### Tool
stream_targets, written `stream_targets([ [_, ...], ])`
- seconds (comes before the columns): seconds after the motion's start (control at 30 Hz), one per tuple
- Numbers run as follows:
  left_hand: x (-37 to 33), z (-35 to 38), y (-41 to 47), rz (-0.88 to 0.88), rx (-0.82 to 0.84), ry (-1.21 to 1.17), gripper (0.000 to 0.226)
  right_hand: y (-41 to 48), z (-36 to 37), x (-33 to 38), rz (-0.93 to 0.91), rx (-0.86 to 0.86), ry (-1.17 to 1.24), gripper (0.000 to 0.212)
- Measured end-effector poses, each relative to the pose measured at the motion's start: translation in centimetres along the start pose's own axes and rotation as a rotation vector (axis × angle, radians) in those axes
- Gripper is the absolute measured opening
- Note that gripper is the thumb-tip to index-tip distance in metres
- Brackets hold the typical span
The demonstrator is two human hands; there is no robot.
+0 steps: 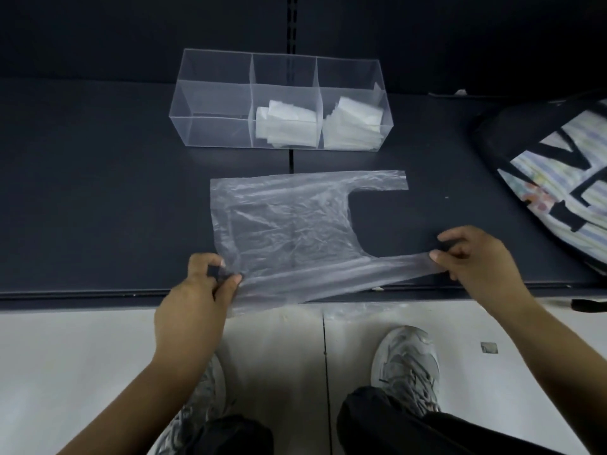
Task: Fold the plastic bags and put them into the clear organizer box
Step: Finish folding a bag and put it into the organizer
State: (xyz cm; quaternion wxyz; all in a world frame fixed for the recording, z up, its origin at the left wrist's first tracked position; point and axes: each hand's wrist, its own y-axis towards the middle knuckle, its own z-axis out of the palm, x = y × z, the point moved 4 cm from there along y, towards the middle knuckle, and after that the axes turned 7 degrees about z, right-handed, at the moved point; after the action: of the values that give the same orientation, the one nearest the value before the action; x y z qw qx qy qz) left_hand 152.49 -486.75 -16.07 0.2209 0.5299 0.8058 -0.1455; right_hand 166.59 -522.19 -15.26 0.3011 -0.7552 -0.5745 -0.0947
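While my left hand (200,284) and right hand (473,257) each pinch the near edge of the bag (289,221), lying flat on the shelf (98,192) before the box (213,129), risk: slick film slips or stretches. Edge seemingly overhangs; fold may skew.

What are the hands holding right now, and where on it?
Both hold the plastic bag: left hand pinches its near bottom corner, right hand pinches the near handle's end.
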Motion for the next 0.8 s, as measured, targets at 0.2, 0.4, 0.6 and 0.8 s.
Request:
stream_targets([
  [0.2, -0.9, -1.3, 2.5, 0.261, -0.21, 0.097, 0.026, -2.8, 2.0, 9.4, -0.416, -0.333, -0.262, 0.034],
  [0.4, -1.1, 3.3, 6.3, 0.419, 0.22, 0.383, 0.076, -6.6, 15.0, 18.4, -0.795, 0.192, -0.303, 0.057],
  [0.6, 0.7, 4.0, 7.0, 0.43, 0.203, 0.438, 0.083, -0.2, 12.3, 11.2, -0.626, -0.057, -0.525, 0.077],
  [0.8, 1.5, 2.4, 6.3, 0.366, 0.178, 0.409, 0.087, 4.7, 4.3, 2.5, -0.277, -0.262, -0.522, 0.078],
])
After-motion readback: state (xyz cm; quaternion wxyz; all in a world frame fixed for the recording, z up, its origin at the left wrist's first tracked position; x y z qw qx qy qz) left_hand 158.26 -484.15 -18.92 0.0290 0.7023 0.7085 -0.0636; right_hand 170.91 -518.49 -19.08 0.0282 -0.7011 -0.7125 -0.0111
